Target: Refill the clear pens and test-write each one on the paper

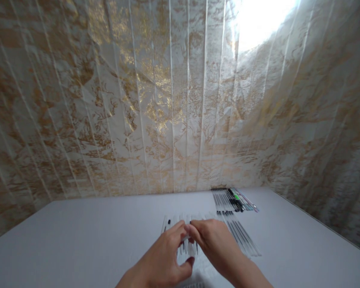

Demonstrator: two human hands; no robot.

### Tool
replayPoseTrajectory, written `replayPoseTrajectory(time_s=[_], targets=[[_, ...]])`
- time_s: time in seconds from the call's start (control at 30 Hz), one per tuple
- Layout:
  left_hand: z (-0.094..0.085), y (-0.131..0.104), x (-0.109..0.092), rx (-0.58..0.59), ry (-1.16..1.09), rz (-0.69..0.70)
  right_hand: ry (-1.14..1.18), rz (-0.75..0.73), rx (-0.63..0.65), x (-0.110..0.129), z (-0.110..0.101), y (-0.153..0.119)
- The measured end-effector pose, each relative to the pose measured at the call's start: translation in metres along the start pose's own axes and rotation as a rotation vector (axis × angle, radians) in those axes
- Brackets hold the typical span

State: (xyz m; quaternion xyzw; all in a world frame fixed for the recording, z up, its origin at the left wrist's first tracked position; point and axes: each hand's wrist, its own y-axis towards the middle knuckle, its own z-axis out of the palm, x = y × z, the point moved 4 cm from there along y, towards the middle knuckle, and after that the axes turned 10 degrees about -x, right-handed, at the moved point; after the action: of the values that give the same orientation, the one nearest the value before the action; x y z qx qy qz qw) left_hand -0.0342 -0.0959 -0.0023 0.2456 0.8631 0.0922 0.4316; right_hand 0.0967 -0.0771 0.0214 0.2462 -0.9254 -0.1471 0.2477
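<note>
My left hand [165, 254] and my right hand [217, 244] meet over the middle of the table. The left thumb and fingers are closed around a whitish, see-through pen barrel [191, 250]. The curled fingertips of my right hand press together at the barrel's upper end; what lies between them is mostly hidden. Just beyond the hands, several clear pen barrels [173, 221] lie side by side, partly covered by the fingers. A small black cap-like piece [169, 221] rests among them. To the right of my right hand lies a row of thin dark pen refills [243, 234].
At the back right, several clear pens with black ends [220, 198] lie beside black, green and pastel pens [238, 200]. The white table [93, 240] meets a wall covered in crinkled gold-patterned sheeting [156, 120]. A bright light glares at upper right.
</note>
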Motion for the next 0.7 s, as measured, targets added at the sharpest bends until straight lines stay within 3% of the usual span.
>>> replayPoseTrajectory(time_s=[0.23, 0.4, 0.57, 0.7], targets=[[-0.0007, 0.0003, 0.0028, -0.011, 0.049, -0.035, 0.108, -0.076, 0.002, 0.0016, -0.0061, -0.0016], [0.0014, -0.0006, 0.0015, 0.007, 0.02, -0.026, 0.012, -0.001, 0.004, -0.0032, -0.0023, 0.0001], [0.0017, -0.0015, 0.0051, -0.002, 0.038, -0.045, 0.111, -0.038, 0.0, 0.001, -0.0079, 0.0005], [0.0047, -0.0022, 0.0042, 0.016, 0.009, -0.034, -0.042, -0.004, 0.026, -0.0006, 0.0007, 0.0002]])
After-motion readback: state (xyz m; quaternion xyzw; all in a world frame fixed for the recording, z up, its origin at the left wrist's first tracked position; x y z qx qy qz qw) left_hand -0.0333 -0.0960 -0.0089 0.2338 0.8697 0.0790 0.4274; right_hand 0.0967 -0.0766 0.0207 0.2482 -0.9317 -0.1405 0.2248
